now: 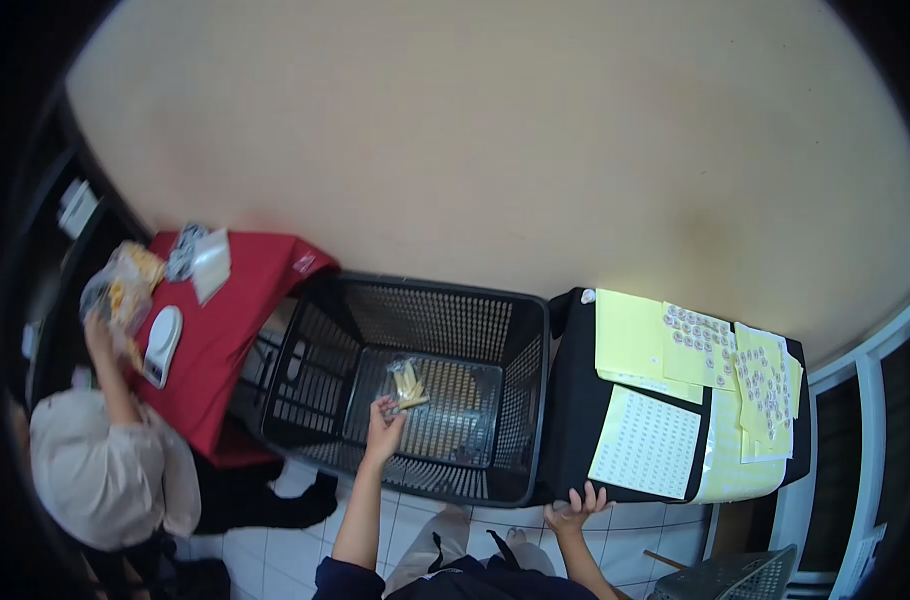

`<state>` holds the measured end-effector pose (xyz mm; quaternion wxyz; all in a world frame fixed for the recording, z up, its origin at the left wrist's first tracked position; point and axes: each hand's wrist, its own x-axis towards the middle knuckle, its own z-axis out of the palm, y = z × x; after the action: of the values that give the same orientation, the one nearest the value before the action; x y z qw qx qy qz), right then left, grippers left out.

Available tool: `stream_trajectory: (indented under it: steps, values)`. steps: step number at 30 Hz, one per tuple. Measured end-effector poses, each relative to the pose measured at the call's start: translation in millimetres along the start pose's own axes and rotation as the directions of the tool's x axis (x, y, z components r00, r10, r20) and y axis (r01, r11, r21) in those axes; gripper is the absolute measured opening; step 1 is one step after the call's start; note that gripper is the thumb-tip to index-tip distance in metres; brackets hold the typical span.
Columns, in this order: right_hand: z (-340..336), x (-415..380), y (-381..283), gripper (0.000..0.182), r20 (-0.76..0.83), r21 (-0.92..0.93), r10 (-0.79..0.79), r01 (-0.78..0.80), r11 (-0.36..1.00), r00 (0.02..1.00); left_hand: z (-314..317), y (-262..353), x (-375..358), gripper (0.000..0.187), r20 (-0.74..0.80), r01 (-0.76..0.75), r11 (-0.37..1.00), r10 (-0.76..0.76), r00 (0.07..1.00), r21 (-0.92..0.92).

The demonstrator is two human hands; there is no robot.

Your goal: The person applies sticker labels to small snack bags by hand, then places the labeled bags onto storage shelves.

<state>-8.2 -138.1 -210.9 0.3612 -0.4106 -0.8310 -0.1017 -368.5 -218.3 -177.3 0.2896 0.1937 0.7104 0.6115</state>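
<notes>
Over the black basket [520, 400], the person's left hand [383, 418] reaches in, fingers pinched on a small clear packet [407, 384] with yellowish pieces inside, held just above the basket floor. To the right of the basket, the right hand [573, 507] rests with fingers spread on the near edge of the black table [573, 400], holding nothing. By my reckoning this is early going: only that one packet shows in the basket. Yellow sheets [630, 335] and sticker sheets [765, 385] lie on the table. Left of the basket, a co-worker [110, 470] lifts a bag [123, 285] over a red cloth [230, 320] beside a white scale [161, 345]. The packet's contents are too small to name, and the person's body is cut off below.
</notes>
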Motion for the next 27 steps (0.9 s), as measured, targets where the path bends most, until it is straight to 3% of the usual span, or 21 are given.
stream_trajectory:
  steps: [4, 5, 6, 7, 9, 11, 12, 15, 16, 17, 20, 23, 24, 25, 27]
  values:
    - [5, -16, -4, 0.053, -0.033, -0.030, 0.107, -0.108, 0.994, 0.994, -6, -121, 94, 0.062, -0.086, 0.154, 0.879, -0.129, 0.988, 0.452]
    - [7, -19, -5, 0.051, -0.056, -0.006, 0.135, -0.136, 0.991, 0.989, -4, -115, 104, 0.069, -0.076, 0.246, 0.804, -0.244, 0.967, 0.542]
    - [11, -19, -7, 0.055, -0.093, 0.007, 0.156, -0.156, 0.988, 0.983, -2, -124, 114, 0.070, -0.112, 0.273, 0.768, -0.256, 0.960, 0.579]
    - [9, -17, -8, 0.066, -0.075, -0.088, 0.120, -0.126, 0.988, 0.990, -2, -127, 123, 0.075, -0.126, 0.305, 0.701, -0.295, 0.947, 0.645]
    - [8, -18, -8, 0.068, -0.079, -0.142, 0.111, -0.122, 0.982, 0.991, 7, -135, 138, 0.084, -0.160, 0.360, 0.660, -0.345, 0.925, 0.660]
    - [13, -32, 0, 0.071, -0.119, -0.136, 0.102, -0.118, 0.984, 0.988, 18, -139, 149, 0.096, -0.320, 0.566, 0.470, -0.504, 0.802, 0.678]
    - [22, -33, -2, 0.071, -0.125, -0.148, 0.106, -0.124, 0.981, 0.987, 23, -141, 156, 0.104, -0.338, 0.575, 0.399, -0.523, 0.783, 0.714]
    - [42, -28, 4, 0.071, -0.140, -0.168, 0.103, -0.126, 0.978, 0.985, 39, -171, 168, 0.112, -0.404, 0.623, 0.366, -0.519, 0.753, 0.691]
    - [46, -27, 6, 0.071, -0.140, -0.175, 0.104, -0.128, 0.976, 0.985, 44, -179, 173, 0.118, -0.432, 0.676, 0.347, -0.563, 0.705, 0.650]
    - [48, -27, 7, 0.071, -0.139, -0.182, 0.109, -0.133, 0.974, 0.984, 48, -186, 175, 0.118, -0.421, 0.668, 0.346, -0.567, 0.708, 0.659]
    - [46, -28, 2, 0.071, -0.133, -0.199, 0.136, -0.161, 0.967, 0.982, 55, -215, 174, 0.112, -0.534, 0.663, 0.375, -0.396, 0.747, 0.648]
    - [35, -28, -4, 0.071, -0.124, -0.214, 0.158, -0.182, 0.960, 0.980, 53, -227, 171, 0.105, -0.478, 0.627, 0.453, -0.408, 0.778, 0.634]
    - [31, -26, -4, 0.070, -0.122, -0.214, 0.159, -0.183, 0.959, 0.980, 55, -227, 161, 0.098, -0.439, 0.529, 0.504, -0.296, 0.849, 0.683]
    - [27, -23, -5, 0.070, -0.121, -0.211, 0.162, -0.185, 0.960, 0.979, 57, -225, 151, 0.098, -0.436, 0.528, 0.502, -0.298, 0.849, 0.685]
    - [19, -17, -12, 0.070, -0.124, -0.196, 0.172, -0.194, 0.961, 0.977, 57, -214, 131, 0.095, -0.119, 0.086, 0.726, -0.005, 0.993, 0.682]
